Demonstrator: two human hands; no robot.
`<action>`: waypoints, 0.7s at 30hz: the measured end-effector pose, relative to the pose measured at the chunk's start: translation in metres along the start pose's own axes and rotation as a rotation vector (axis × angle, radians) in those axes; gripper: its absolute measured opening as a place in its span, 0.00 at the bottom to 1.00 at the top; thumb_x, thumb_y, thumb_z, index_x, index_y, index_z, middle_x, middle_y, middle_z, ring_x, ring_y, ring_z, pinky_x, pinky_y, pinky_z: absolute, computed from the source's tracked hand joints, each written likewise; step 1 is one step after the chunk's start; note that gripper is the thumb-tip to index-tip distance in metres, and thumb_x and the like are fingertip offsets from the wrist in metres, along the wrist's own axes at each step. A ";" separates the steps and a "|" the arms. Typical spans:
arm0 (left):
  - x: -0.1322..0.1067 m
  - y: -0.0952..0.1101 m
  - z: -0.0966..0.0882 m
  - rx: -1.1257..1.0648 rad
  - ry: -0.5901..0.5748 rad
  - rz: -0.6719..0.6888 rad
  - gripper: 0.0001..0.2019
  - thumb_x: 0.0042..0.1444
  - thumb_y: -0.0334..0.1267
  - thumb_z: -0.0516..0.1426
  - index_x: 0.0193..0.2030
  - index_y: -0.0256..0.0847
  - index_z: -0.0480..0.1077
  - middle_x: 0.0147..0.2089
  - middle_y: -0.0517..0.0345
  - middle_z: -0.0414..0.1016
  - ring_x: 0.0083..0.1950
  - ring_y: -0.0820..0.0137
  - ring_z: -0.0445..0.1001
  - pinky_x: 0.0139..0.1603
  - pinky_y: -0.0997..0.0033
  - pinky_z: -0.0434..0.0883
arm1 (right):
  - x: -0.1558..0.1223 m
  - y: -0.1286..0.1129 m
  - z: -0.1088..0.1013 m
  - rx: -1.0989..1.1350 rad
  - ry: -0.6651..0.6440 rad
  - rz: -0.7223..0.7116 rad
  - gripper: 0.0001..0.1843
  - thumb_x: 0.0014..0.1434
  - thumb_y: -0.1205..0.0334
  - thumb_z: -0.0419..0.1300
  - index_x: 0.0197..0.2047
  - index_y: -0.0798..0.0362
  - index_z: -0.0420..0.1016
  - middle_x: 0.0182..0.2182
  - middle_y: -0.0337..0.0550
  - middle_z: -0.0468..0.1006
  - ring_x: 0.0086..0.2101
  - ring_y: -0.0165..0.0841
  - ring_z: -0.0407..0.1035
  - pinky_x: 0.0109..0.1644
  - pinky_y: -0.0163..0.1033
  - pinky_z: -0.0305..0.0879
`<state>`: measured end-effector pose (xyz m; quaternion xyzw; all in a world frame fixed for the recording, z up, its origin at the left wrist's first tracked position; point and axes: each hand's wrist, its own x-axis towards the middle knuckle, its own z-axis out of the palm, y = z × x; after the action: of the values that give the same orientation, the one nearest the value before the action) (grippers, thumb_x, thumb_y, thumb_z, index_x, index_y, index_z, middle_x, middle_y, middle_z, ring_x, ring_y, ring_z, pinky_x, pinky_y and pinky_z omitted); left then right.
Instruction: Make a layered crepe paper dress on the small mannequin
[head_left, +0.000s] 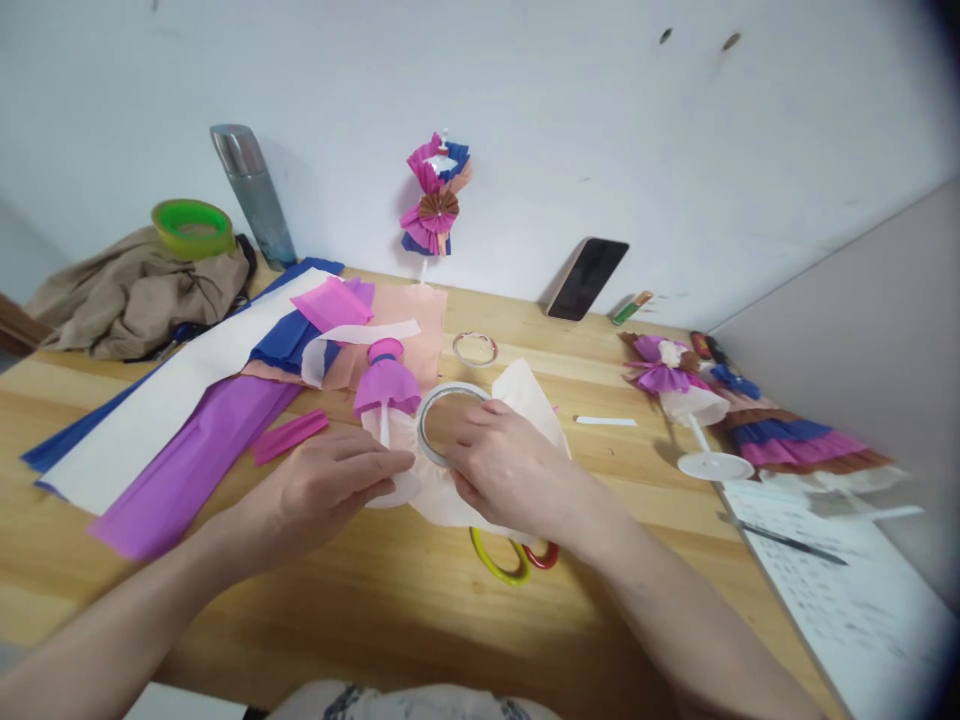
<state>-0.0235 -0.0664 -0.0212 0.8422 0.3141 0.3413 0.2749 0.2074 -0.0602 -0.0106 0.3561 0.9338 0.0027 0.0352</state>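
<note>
My right hand (510, 465) grips a roll of tape (422, 425) by its right side, with the ring tilted toward me. Left of it, my left hand (322, 480) has its fingers pressed together near the roll's lower edge. Whatever those fingertips hold is too small to make out. Just behind my left hand stands a small dress stand (386, 388) with a purple crepe paper skirt and a pink top; its white round base (405, 489) is partly covered by my fingers. White crepe paper (525, 395) lies under my right hand, and scissors (501, 572) stick out below it.
Crepe paper strips (150, 430) spread over the left side, beside a thermos (259, 200) and a cloth (142, 290) with green tape (193, 230). A phone (587, 280) leans on the wall. Finished paper dresses (664, 370) and a notebook (832, 590) are at right.
</note>
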 end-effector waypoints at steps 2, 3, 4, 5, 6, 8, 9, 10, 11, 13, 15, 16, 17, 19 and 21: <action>0.002 0.002 0.001 0.013 -0.008 0.040 0.16 0.57 0.26 0.56 0.47 0.42 0.80 0.31 0.49 0.80 0.29 0.70 0.75 0.30 0.76 0.69 | -0.005 0.000 -0.002 0.014 -0.011 0.002 0.09 0.58 0.68 0.55 0.29 0.55 0.75 0.26 0.46 0.75 0.33 0.39 0.67 0.43 0.47 0.59; 0.002 0.003 0.001 0.015 -0.017 0.059 0.16 0.57 0.25 0.55 0.47 0.42 0.80 0.30 0.49 0.80 0.28 0.70 0.74 0.30 0.75 0.68 | -0.008 0.000 -0.005 0.021 -0.018 0.010 0.09 0.58 0.68 0.55 0.28 0.55 0.75 0.26 0.46 0.74 0.33 0.38 0.66 0.44 0.47 0.59; 0.002 0.004 0.002 0.017 -0.027 0.074 0.16 0.57 0.25 0.55 0.46 0.41 0.80 0.30 0.48 0.80 0.28 0.70 0.74 0.30 0.75 0.68 | -0.011 0.000 -0.008 0.026 -0.030 0.027 0.09 0.57 0.68 0.54 0.28 0.55 0.74 0.26 0.45 0.74 0.32 0.38 0.66 0.44 0.47 0.60; 0.002 0.004 0.002 0.019 -0.038 0.083 0.16 0.57 0.24 0.54 0.46 0.41 0.80 0.31 0.47 0.80 0.29 0.69 0.74 0.30 0.74 0.68 | -0.015 0.001 -0.011 0.029 -0.044 0.051 0.09 0.57 0.69 0.54 0.28 0.55 0.73 0.26 0.46 0.73 0.32 0.37 0.65 0.44 0.47 0.60; 0.001 0.004 0.002 0.018 -0.049 0.085 0.17 0.57 0.24 0.54 0.46 0.41 0.80 0.32 0.47 0.81 0.30 0.68 0.75 0.30 0.74 0.69 | -0.018 0.002 -0.015 0.034 -0.059 0.069 0.09 0.56 0.69 0.54 0.27 0.55 0.72 0.27 0.46 0.72 0.32 0.37 0.65 0.43 0.47 0.60; -0.001 0.005 0.001 0.007 -0.069 0.070 0.17 0.57 0.24 0.54 0.47 0.41 0.80 0.33 0.47 0.81 0.31 0.67 0.76 0.31 0.72 0.70 | -0.025 0.005 -0.022 0.065 -0.074 0.097 0.08 0.53 0.70 0.53 0.26 0.54 0.70 0.27 0.46 0.71 0.32 0.36 0.64 0.43 0.46 0.60; -0.002 0.005 0.000 -0.001 -0.073 0.061 0.17 0.57 0.25 0.54 0.47 0.42 0.79 0.33 0.47 0.81 0.32 0.66 0.77 0.32 0.72 0.70 | -0.029 0.006 -0.026 0.093 -0.074 0.101 0.07 0.53 0.71 0.53 0.25 0.54 0.68 0.27 0.45 0.71 0.31 0.35 0.63 0.42 0.45 0.60; -0.002 0.005 -0.002 -0.009 -0.068 0.053 0.16 0.57 0.26 0.54 0.48 0.42 0.79 0.34 0.47 0.82 0.32 0.66 0.78 0.32 0.72 0.71 | -0.032 0.007 -0.029 0.127 -0.068 0.102 0.07 0.52 0.72 0.53 0.24 0.53 0.67 0.28 0.44 0.70 0.31 0.34 0.63 0.41 0.43 0.59; -0.001 0.005 -0.004 -0.016 -0.049 0.045 0.16 0.58 0.27 0.55 0.48 0.42 0.79 0.35 0.47 0.82 0.33 0.66 0.78 0.32 0.72 0.71 | -0.035 0.008 -0.033 0.161 -0.058 0.095 0.08 0.51 0.72 0.54 0.23 0.53 0.65 0.27 0.43 0.70 0.30 0.33 0.61 0.40 0.42 0.59; 0.004 0.007 -0.009 -0.027 0.007 0.049 0.14 0.58 0.28 0.57 0.47 0.43 0.79 0.35 0.49 0.82 0.33 0.68 0.78 0.33 0.73 0.72 | -0.042 0.007 -0.040 0.213 -0.041 0.072 0.09 0.50 0.73 0.54 0.22 0.53 0.63 0.26 0.41 0.68 0.29 0.32 0.60 0.39 0.42 0.58; 0.013 0.011 -0.015 -0.040 0.040 0.083 0.12 0.57 0.28 0.58 0.46 0.43 0.79 0.33 0.53 0.82 0.31 0.70 0.78 0.33 0.75 0.72 | -0.048 0.005 -0.048 0.249 -0.034 0.051 0.10 0.50 0.75 0.53 0.22 0.53 0.63 0.26 0.40 0.67 0.30 0.32 0.61 0.40 0.42 0.58; 0.018 0.014 -0.018 -0.034 0.045 0.099 0.12 0.57 0.28 0.58 0.45 0.42 0.79 0.31 0.56 0.81 0.30 0.72 0.77 0.32 0.77 0.72 | -0.050 0.004 -0.051 0.263 -0.032 0.045 0.10 0.51 0.76 0.52 0.22 0.53 0.64 0.26 0.40 0.67 0.31 0.32 0.61 0.41 0.42 0.58; 0.023 0.018 -0.021 -0.026 0.054 0.090 0.12 0.56 0.28 0.59 0.45 0.42 0.79 0.30 0.58 0.81 0.28 0.75 0.76 0.30 0.79 0.71 | -0.053 0.003 -0.054 0.276 -0.029 0.044 0.11 0.51 0.76 0.52 0.23 0.53 0.64 0.26 0.40 0.67 0.31 0.33 0.61 0.41 0.42 0.57; 0.031 0.027 -0.024 0.003 0.091 0.011 0.10 0.54 0.28 0.61 0.42 0.42 0.79 0.28 0.62 0.80 0.27 0.76 0.74 0.29 0.81 0.71 | -0.058 0.003 -0.057 0.288 -0.011 0.056 0.10 0.51 0.76 0.52 0.24 0.53 0.64 0.26 0.40 0.67 0.32 0.33 0.61 0.40 0.41 0.57; 0.035 0.035 -0.024 -0.007 0.085 -0.028 0.10 0.53 0.29 0.62 0.42 0.42 0.79 0.27 0.63 0.79 0.26 0.77 0.74 0.28 0.82 0.71 | -0.062 0.005 -0.058 0.280 0.001 0.072 0.10 0.52 0.76 0.52 0.24 0.53 0.62 0.25 0.39 0.65 0.31 0.33 0.60 0.38 0.41 0.56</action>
<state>-0.0093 -0.0583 0.0309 0.8215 0.3359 0.3741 0.2691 0.2528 -0.0966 0.0514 0.3907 0.9117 -0.1260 -0.0154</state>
